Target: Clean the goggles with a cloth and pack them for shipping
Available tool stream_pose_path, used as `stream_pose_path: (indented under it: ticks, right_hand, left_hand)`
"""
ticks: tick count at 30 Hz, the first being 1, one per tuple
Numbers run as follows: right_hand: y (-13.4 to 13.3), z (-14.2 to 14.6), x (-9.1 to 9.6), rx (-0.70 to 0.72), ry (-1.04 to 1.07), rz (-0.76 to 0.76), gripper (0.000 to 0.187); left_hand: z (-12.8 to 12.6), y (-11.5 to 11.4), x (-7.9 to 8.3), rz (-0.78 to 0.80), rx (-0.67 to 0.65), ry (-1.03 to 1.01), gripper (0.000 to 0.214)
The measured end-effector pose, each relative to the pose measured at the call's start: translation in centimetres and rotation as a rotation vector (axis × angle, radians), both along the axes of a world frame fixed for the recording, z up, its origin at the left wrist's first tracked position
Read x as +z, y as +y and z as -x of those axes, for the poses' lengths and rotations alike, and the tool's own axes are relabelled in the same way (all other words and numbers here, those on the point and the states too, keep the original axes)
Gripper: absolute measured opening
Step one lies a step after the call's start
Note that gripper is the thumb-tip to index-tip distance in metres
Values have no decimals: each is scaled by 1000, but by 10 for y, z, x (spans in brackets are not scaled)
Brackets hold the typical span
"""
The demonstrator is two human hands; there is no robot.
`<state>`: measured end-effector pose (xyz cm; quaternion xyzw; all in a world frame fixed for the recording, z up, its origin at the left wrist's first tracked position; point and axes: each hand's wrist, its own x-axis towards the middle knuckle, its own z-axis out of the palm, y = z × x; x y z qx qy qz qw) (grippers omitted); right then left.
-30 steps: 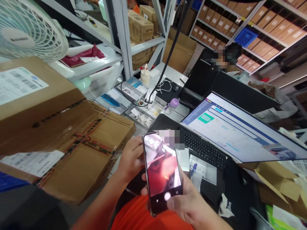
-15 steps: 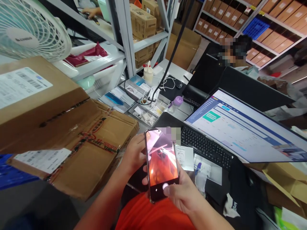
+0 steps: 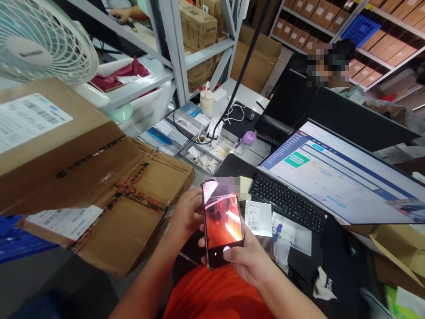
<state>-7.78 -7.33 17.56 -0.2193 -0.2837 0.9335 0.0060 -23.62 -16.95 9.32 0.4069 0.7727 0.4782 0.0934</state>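
Upright above my lap is a smartphone (image 3: 222, 221) in a dark case, its screen facing me. A reddish camera picture with dark round shapes shows on it, above a white round shutter button. My right hand (image 3: 247, 259) is wrapped around the phone's lower part, the thumb lying on the shutter button and fingertips showing at the left edge. My left hand (image 3: 186, 215) is closed at the phone's upper left edge, its fingertips partly hidden behind it. Right of the phone lies a small white labelled packet (image 3: 258, 217), beside a shallow box (image 3: 300, 239) with a purple item.
Cardboard boxes (image 3: 133, 212) crowd the left, under a fan (image 3: 43, 44). A keyboard (image 3: 287, 201) and a lit monitor (image 3: 338, 173) stand on the right. Ahead are trays of small packets (image 3: 206, 161) and a purple-lidded bottle (image 3: 248, 138). A co-worker's hand (image 3: 122, 15) shows upper left.
The picture on the phone screen has shifted, with dark round shapes now showing. The phone has tilted slightly, and its lower end is a little higher. Both hands stay on it.
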Motion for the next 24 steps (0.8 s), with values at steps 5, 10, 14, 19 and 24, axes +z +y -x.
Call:
stream_pose_path:
  ticks: [5, 10, 14, 19, 24]
  right_hand:
    - [2, 2, -1, 11, -6, -1, 72]
    - [3, 3, -2, 18, 6, 1, 70]
    - [5, 4, -3, 14, -2, 6, 73]
    - [6, 4, -3, 15, -15, 12, 76]
    - [6, 2, -3, 35, -24, -8, 75]
  left_hand:
    - [-1, 0, 1, 11, -7, -16, 19]
    - [-3, 3, 4, 28, 17, -52, 24]
    - [-4, 5, 9, 26, 17, -84, 24]
    - [-5, 6, 14, 14, 26, -114, 27]
    - [-6, 7, 17, 13, 33, -136, 25]
